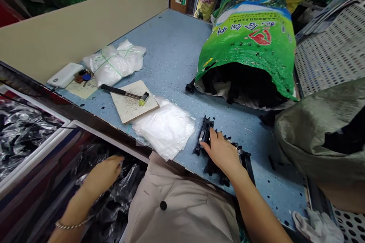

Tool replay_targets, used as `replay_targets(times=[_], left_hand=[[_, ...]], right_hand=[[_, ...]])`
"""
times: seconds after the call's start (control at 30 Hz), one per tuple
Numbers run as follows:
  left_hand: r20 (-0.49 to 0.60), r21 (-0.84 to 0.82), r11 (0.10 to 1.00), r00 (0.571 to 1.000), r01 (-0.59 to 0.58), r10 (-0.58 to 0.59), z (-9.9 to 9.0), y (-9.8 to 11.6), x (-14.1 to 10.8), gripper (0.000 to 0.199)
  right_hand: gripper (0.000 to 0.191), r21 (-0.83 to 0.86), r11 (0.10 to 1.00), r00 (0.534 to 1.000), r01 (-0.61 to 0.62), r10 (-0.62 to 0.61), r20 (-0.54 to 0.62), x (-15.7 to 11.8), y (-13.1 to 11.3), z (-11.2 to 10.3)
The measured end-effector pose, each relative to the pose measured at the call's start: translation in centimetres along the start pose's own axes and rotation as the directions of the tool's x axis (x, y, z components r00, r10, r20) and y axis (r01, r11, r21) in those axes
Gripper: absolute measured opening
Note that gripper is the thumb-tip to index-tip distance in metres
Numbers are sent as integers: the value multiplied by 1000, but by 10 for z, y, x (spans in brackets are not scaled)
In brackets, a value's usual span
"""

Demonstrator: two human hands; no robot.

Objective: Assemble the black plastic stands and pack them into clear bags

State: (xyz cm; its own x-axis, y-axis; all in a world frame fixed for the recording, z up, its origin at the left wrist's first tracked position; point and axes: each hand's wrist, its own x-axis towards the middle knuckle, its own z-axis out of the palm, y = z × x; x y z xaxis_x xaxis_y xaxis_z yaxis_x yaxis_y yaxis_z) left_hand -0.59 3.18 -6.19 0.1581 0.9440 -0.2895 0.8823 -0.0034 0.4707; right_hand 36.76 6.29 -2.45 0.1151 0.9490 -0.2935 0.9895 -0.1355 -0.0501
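Note:
My right hand (221, 152) rests on a heap of black moulded plastic parts (204, 134) on the blue speckled table (176, 57), its fingers gripping the top piece. Below the table's near edge, my left hand (104, 174) reaches down to crumpled black and clear plastic (114, 193), and its fingers are partly hidden. A green woven sack (251, 45) lies on the table with more black parts (242, 83) filling its mouth. Beside my right hand lies a stack of clear plastic bags (164, 129).
A rubber-tipped hammer (122, 93) lies on a dusty square board (134, 100). Farther left are tied white bundles (111, 66), keys (84, 77) and a white power bank (65, 74). A grey-green sack (316, 133) bulges in at right, beside a white perforated crate (330, 49).

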Motion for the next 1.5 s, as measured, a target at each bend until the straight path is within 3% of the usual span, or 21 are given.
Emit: replay_targets(times=[0.1, 0.17, 0.23, 0.3, 0.37, 0.43, 0.5, 0.53, 0.6, 0.7, 0.87, 1.03, 1.17, 1.27, 1.33, 1.4, 1.5], left_hand=[[-195, -109, 971, 962, -215, 191, 23, 63, 27, 22], [-289, -26, 942, 904, -335, 314, 33, 99, 45, 20], [-287, -10, 925, 888, -379, 360, 38, 117, 61, 17], [-244, -154, 920, 917, -359, 317, 37, 117, 75, 20], [-196, -422, 871, 963, -254, 186, 32, 110, 84, 21], [-118, -684, 720, 992, -114, 44, 27, 105, 88, 21], [-49, -837, 546, 998, -20, -39, 24, 106, 89, 20], [-31, -875, 485, 998, -1, -54, 23, 108, 89, 18], [-28, -905, 425, 996, 8, -79, 23, 114, 89, 18], [-48, -920, 392, 993, -1, -112, 24, 120, 90, 21], [-13, -942, 334, 997, 12, -74, 22, 117, 92, 25], [-64, -942, 334, 988, -14, -139, 20, 114, 91, 21], [-84, -937, 347, 989, -37, -121, 20, 107, 93, 21], [-156, -937, 338, 971, -87, -183, 16, 98, 93, 25], [-245, -911, 383, 947, -152, -208, 13, 94, 92, 24], [-310, -868, 452, 935, -205, -172, 11, 97, 91, 24], [-271, -838, 507, 961, -203, -63, 15, 108, 90, 23]], right_hand=[[66, 37, 999, 997, 8, -10, 76, 6, -8, -4], [68, 104, 995, 993, -6, -6, 116, 12, -7, -8], [67, 208, 977, 993, -41, 16, 119, 16, 1, -10], [62, 398, 915, 995, -71, 39, 87, 16, 12, -9], [53, 697, 715, 997, -60, 9, 76, 12, 20, -5], [43, 937, 342, 992, -77, -63, 105, 4, 20, 1], [36, 987, -25, 978, -157, -142, 152, -4, 9, 6], [34, 968, -144, 967, -207, -183, 180, -7, 0, 8], [33, 919, -268, 937, -289, -274, 215, -10, -22, 11], [30, 867, -340, 892, -365, -395, 221, -5, -54, 15], [30, 845, -393, 887, -361, -426, 180, 12, -81, 19], [25, 842, -408, 896, -353, -408, 177, 17, -85, 17], [25, 856, -367, 880, -364, -437, 186, 21, -86, 16], [21, 859, -388, 922, -335, -321, 214, 25, -77, 17], [21, 861, -407, 946, -304, -237, 222, 25, -68, 18], [20, 869, -399, 949, -292, -238, 209, 21, -63, 16], [21, 887, -359, 923, -291, -348, 162, 13, -70, 10]])
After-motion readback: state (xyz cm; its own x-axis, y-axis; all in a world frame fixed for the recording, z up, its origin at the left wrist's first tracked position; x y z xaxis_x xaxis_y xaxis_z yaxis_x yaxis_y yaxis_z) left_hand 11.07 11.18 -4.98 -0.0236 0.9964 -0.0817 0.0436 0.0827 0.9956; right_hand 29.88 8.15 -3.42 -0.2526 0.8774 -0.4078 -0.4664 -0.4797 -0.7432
